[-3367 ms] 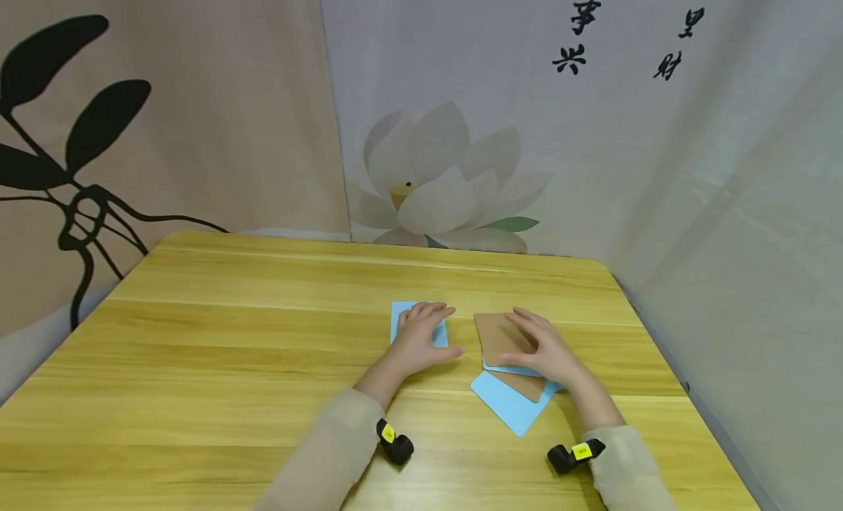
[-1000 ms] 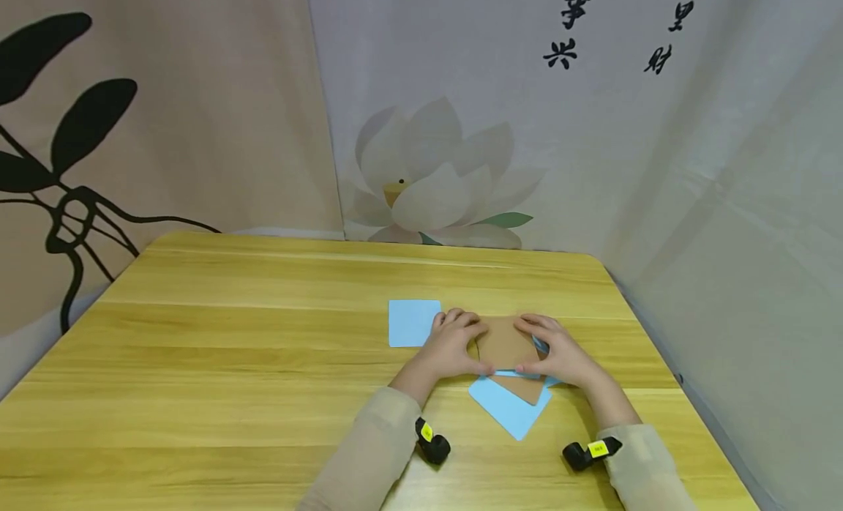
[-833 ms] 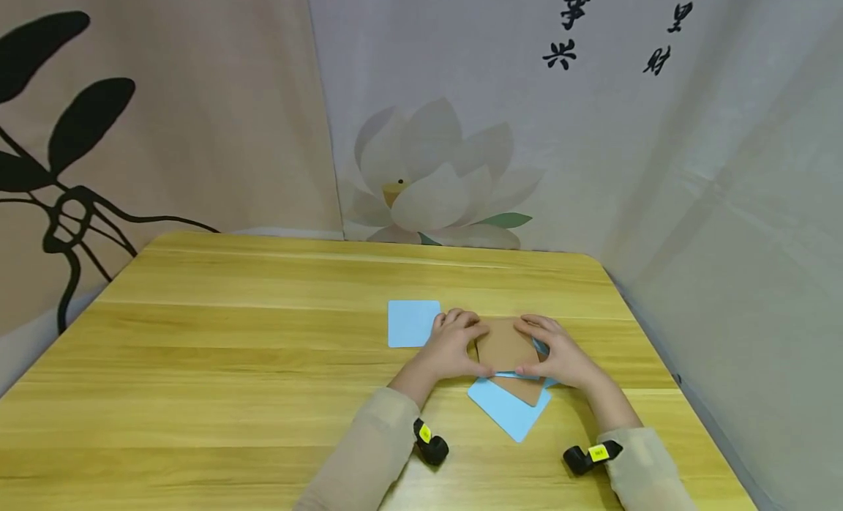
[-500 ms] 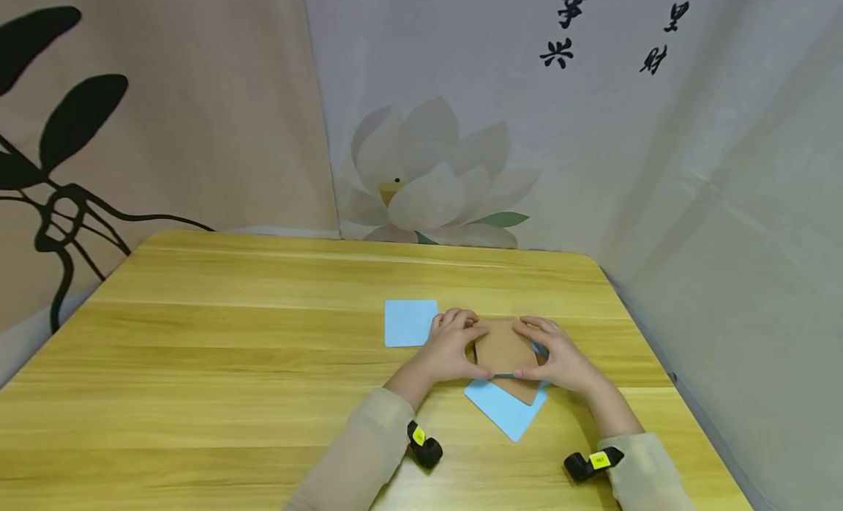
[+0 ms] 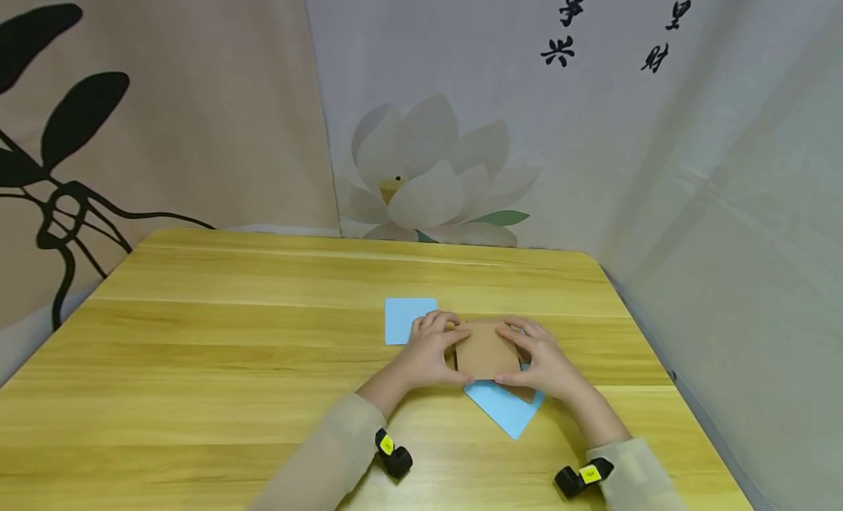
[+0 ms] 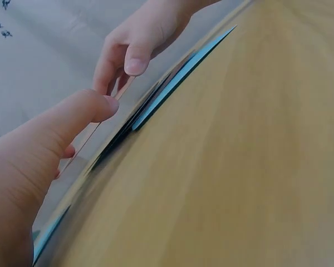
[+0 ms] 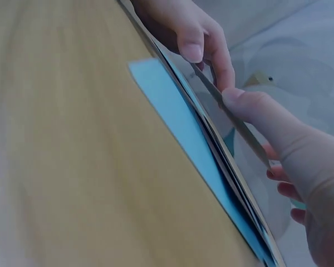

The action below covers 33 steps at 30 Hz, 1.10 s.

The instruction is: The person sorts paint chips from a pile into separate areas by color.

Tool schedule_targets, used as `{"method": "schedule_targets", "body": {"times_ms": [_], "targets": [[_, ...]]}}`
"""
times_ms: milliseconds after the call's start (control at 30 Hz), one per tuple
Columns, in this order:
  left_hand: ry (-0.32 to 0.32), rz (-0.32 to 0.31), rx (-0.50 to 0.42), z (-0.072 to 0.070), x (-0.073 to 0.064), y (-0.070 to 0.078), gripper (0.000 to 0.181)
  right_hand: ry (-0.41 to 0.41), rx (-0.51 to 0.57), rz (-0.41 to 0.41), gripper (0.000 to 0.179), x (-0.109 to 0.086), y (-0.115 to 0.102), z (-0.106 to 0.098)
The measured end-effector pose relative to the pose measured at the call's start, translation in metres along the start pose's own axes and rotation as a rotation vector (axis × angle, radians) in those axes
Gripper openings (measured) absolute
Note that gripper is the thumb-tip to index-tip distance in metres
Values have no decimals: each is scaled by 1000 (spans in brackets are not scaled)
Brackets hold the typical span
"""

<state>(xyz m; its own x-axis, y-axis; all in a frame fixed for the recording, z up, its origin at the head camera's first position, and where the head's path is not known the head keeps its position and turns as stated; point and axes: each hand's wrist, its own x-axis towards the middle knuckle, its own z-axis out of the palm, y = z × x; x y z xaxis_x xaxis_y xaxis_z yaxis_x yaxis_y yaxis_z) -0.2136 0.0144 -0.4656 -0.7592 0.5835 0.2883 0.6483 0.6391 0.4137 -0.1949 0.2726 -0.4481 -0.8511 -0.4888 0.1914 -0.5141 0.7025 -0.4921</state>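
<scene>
A thin brown square card [image 5: 487, 351] is held between both hands, raised off the table as the wrist views show. On its left edge my left hand [image 5: 428, 356] pinches it between thumb and fingers; on its right edge my right hand [image 5: 543, 359] does the same. Beneath and in front lies a loose pile of cards, with a blue card [image 5: 506, 410] poking out toward me and part of a brown one showing. The rest of the pile is covered. Partly behind my left hand, a blue square card [image 5: 398, 322] lies flat on the table.
The wooden table [image 5: 217, 364] stretches well to the left of the cards. Behind it hangs a pale curtain [image 5: 579, 167] with a printed lotus and writing. Small black cameras [image 5: 395, 456] sit on both wrists.
First apart, my hands came together on the brown card's edges. They have lifted it from the pile and moved it left, closer to the blue square, which stays put.
</scene>
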Motion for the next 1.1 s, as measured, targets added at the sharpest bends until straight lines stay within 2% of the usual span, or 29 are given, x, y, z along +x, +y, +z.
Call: {"method": "schedule_targets", "body": {"times_ms": [233, 433, 833, 1100], "targets": [[18, -13, -28, -12, -22, -10, 80, 39, -5, -35, 86, 4, -20, 15], [7, -22, -40, -23, -42, -17, 81, 66, -15, -43, 86, 7, -40, 29], [0, -24, -33, -42, -79, -27, 82, 37, -14, -55, 86, 9, -75, 52], [-27, -40, -31, -48, -95, -30, 85, -8, -35, -56, 88, 11, -89, 60]]}}
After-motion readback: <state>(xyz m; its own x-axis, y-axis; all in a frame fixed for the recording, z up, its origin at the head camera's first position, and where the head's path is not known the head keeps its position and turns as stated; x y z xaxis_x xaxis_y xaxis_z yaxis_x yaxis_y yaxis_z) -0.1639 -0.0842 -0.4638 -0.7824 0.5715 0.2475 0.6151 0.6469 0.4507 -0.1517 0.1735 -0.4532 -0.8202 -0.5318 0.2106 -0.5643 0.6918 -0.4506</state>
